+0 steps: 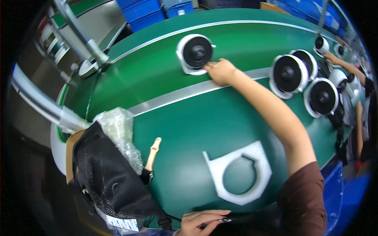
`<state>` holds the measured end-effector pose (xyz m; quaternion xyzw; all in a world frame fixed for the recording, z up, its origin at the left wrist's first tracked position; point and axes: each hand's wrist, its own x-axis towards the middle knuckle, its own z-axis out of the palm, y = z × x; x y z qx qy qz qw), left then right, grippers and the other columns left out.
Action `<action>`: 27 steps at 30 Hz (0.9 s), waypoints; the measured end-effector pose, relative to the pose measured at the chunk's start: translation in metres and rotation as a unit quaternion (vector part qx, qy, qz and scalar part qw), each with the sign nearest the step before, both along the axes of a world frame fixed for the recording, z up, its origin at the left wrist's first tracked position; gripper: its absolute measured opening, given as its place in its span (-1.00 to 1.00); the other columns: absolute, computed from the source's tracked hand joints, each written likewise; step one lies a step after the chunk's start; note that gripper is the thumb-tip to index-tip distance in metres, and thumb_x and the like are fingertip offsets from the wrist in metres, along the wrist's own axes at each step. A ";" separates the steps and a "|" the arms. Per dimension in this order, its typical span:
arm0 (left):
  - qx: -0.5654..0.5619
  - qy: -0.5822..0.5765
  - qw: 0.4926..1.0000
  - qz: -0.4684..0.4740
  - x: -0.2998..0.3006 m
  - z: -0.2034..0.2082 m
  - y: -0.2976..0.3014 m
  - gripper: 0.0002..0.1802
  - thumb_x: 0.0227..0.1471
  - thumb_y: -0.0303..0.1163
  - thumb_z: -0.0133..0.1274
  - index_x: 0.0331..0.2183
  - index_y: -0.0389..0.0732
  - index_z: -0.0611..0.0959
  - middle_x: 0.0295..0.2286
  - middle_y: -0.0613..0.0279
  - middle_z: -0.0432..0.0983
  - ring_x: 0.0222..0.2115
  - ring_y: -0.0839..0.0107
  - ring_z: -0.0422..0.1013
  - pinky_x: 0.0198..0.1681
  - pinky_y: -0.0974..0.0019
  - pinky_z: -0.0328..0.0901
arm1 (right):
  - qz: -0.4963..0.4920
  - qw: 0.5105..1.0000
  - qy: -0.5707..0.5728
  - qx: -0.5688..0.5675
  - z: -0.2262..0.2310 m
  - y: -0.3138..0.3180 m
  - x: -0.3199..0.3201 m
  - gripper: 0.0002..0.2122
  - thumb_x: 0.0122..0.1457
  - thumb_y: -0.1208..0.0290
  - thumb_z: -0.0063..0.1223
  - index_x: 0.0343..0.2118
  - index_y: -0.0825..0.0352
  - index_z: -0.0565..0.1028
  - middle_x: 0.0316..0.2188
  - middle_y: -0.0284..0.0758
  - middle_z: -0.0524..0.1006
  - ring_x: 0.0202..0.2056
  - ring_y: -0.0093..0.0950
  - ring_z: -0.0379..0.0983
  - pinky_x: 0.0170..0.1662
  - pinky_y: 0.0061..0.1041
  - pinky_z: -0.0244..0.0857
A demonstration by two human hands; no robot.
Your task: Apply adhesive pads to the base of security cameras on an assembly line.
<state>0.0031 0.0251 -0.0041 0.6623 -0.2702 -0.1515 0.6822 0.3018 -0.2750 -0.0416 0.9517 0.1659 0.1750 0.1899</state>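
Observation:
My right hand [221, 72] reaches far across the green bench to a white device with a round black face [197, 52], which stands on the green conveyor strip. Its fingers are closed at the lower right edge of the device, near the base. At the near edge, my left hand [202, 222] has its fingers pinched together around something dark and thin that I cannot make out. Between the two hands, a white foam piece with a large round cutout [263, 173] lies flat on the bench.
Several similar white devices [289, 74] stand at the right, where other people's hands [332, 58] work. At the left lie a black mesh bag [112, 177], clear plastic wrap [120, 128] and a watch with a beige strap [152, 154]. Blue crates [145, 15] stand behind the bench.

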 end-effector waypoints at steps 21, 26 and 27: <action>-0.008 -0.028 0.998 0.059 -0.003 -0.013 0.000 -0.90 -0.20 -0.72 0.02 -0.49 -0.39 0.53 -0.39 -0.06 0.53 -0.45 0.44 0.45 -0.38 0.48 0.33 | -0.088 0.825 -0.110 0.547 0.092 -0.059 -0.206 -0.20 -0.39 0.15 0.31 -0.04 0.43 0.20 -0.18 -0.06 0.38 -0.15 -0.27 0.36 -0.01 -0.45 0.18; 0.024 -0.121 0.989 0.077 0.004 -0.016 0.003 -0.86 -0.26 -0.67 0.08 -0.48 -0.34 0.58 0.04 -0.25 0.06 -0.07 0.03 0.29 -0.13 0.23 0.28 | 0.017 0.674 0.385 0.630 0.125 -0.004 -0.221 -0.39 -0.22 0.19 0.16 -0.07 0.40 0.28 -0.15 -0.21 0.37 -0.10 -0.45 0.28 -0.02 -0.53 0.12; 0.025 -0.130 0.988 0.080 0.003 -0.014 0.000 -0.86 -0.27 -0.67 0.08 -0.48 -0.34 0.58 0.06 -0.25 0.01 -0.02 0.00 0.24 -0.11 0.21 0.28 | -0.006 0.678 0.445 0.585 0.124 0.010 -0.221 -0.33 -0.20 0.16 0.18 -0.03 0.40 0.22 -0.12 -0.17 0.37 -0.09 -0.43 0.29 -0.03 -0.50 0.15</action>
